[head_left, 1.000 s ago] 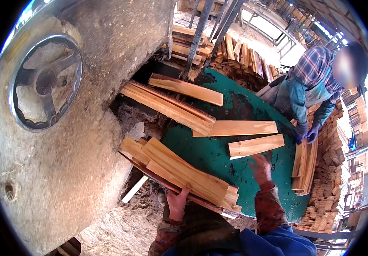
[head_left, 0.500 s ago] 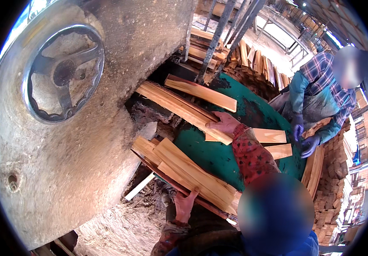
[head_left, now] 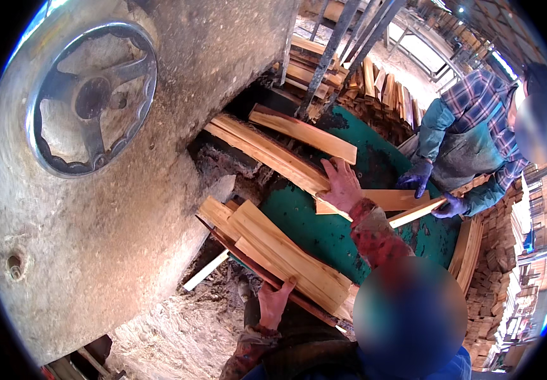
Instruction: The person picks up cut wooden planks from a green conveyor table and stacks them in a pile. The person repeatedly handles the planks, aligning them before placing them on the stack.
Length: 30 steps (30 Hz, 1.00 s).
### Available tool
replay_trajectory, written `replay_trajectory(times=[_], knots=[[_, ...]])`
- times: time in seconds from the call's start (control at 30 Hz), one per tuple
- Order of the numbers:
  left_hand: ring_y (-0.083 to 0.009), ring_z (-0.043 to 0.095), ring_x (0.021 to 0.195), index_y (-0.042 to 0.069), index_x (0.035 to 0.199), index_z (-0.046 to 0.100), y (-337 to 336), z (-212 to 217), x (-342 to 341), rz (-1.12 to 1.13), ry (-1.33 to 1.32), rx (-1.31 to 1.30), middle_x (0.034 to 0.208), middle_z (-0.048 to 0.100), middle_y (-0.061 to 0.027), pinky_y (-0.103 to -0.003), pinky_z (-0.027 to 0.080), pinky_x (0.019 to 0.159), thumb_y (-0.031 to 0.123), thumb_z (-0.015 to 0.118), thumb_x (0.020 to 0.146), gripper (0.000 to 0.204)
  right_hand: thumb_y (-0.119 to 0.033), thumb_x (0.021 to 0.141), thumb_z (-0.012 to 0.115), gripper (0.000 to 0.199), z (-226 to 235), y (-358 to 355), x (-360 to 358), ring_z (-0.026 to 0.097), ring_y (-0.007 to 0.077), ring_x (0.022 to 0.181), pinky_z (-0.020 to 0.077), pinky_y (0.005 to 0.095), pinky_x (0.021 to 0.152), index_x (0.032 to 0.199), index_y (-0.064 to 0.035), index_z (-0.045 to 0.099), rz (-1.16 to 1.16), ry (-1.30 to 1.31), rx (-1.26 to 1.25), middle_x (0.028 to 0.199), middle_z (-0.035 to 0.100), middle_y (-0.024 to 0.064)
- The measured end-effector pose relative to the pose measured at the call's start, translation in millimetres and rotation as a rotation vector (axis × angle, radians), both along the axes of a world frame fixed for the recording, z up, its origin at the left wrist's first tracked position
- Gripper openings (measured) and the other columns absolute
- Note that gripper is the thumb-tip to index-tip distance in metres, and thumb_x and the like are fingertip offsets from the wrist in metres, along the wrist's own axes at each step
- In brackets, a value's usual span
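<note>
My right hand (head_left: 342, 185), in a red patterned sleeve, grips the near end of a long wooden board (head_left: 264, 154) that slants out of an opening beside the large stained panel. Its fingers lie over the far edge. Lower down, my left hand (head_left: 275, 304) holds the near edge of a stack of boards (head_left: 286, 250), its thumb on top and its fingers partly hidden. Another board (head_left: 305, 134), with a dark edge, lies beyond the long one. Past my right hand lies a shorter board (head_left: 387, 199) on the green tabletop (head_left: 299, 218).
A handwheel (head_left: 93, 98) sits on the panel (head_left: 153, 209) at left. Across the table, a co-worker in a plaid shirt (head_left: 476, 101) and purple gloves holds a narrow board (head_left: 418, 211). Metal posts (head_left: 327, 57) rise at the back. Stacked wood (head_left: 489, 285) stands at right.
My right hand has shifted slightly farther away along the board's end, while my left hand stays put. The co-worker has reached in and taken hold of a narrow board from the table.
</note>
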<state>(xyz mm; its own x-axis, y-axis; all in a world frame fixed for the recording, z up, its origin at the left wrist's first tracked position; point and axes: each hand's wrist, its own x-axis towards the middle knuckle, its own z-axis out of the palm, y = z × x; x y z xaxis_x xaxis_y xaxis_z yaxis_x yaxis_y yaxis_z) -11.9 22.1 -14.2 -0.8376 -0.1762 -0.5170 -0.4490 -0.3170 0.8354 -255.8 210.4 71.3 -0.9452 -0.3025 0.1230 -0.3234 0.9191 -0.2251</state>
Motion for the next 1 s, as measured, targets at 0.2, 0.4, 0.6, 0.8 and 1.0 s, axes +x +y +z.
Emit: replay_trajectory(times=[0.2, 0.4, 0.6, 0.8, 1.0], knots=[[-0.0124, 0.062, 0.089, -0.003, 0.106, 0.065, -2, 13, -3, 0.011, -0.003, 0.004, 0.097, 0.07, -0.0072, -0.028, 0.051, 0.079, 0.018, 0.079, 0.078, 0.037, -0.015, 0.058, 0.08, 0.069, 5, -53, 7, 0.037, 0.0375, 0.122, 0.0358, 0.0497, 0.097, 0.122, -0.0069, 0.052, 0.297, 0.291, 0.032, 0.125, 0.039, 0.0148], [-0.013, 0.063, 0.09, -0.003, 0.106, 0.065, -1, 2, -1, -0.003, 0.031, 0.037, 0.099, 0.07, -0.0085, -0.029, 0.051, 0.08, 0.018, 0.078, 0.079, 0.037, -0.008, 0.063, 0.07, 0.058, -7, -63, -9, 0.039, 0.0359, 0.119, 0.0351, 0.0493, 0.095, 0.119, -0.0049, 0.054, 0.274, 0.32, 0.04, 0.122, 0.039, 0.0144], [-0.0135, 0.063, 0.088, -0.004, 0.108, 0.064, -2, -2, 0, -0.032, -0.008, 0.033, 0.098, 0.07, -0.0086, -0.029, 0.051, 0.08, 0.02, 0.079, 0.079, 0.04, -0.004, 0.073, 0.058, 0.052, -22, -40, -8, 0.038, 0.0373, 0.12, 0.035, 0.0493, 0.098, 0.124, -0.0098, 0.054, 0.279, 0.392, 0.113, 0.124, 0.038, 0.0146], [-0.0133, 0.063, 0.088, -0.004, 0.106, 0.064, -3, 3, 1, -0.009, 0.004, 0.019, 0.098, 0.07, -0.0082, -0.029, 0.051, 0.079, 0.02, 0.078, 0.079, 0.039, -0.005, 0.075, 0.057, 0.057, -25, -22, 2, 0.036, 0.0403, 0.124, 0.0318, 0.0545, 0.103, 0.131, -0.0142, 0.05, 0.257, 0.366, 0.202, 0.128, 0.036, 0.0148], [-0.0128, 0.062, 0.087, -0.005, 0.107, 0.064, 0, -4, 1, 0.006, 0.043, 0.059, 0.097, 0.069, -0.0068, -0.028, 0.051, 0.078, 0.019, 0.078, 0.08, 0.038, -0.004, 0.076, 0.057, 0.056, -28, -4, -6, 0.035, 0.0378, 0.126, 0.0301, 0.0568, 0.103, 0.131, -0.0093, 0.048, 0.204, 0.376, 0.257, 0.128, 0.036, 0.015]])
